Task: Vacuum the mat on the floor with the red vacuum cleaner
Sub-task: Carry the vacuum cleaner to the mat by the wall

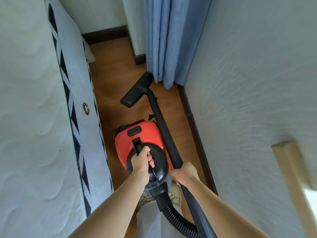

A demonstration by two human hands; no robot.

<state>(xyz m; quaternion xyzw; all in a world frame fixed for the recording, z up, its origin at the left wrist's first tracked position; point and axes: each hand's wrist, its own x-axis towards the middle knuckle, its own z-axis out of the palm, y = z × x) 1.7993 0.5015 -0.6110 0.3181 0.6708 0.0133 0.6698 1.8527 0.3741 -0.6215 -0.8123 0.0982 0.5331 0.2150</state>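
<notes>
Wooden floor (109,78) runs down a narrow gap between a mattress (30,100) stood against the left side and a pale wall (248,83) on the right, with blue curtains (168,40) hanging at the far end. The red vacuum (145,134) sits in the gap, close to the mattress. The left hand (141,160) is curled round the black carry handle (138,145) on top of it. The right hand (185,173) grips the black tube (164,131), which slants away past the vacuum's right side to the floor head (137,90) lying just before the curtain hem. A ribbed hose (178,222) loops out of the vacuum's near end, over a shoe (175,194). No mat is in sight.
</notes>
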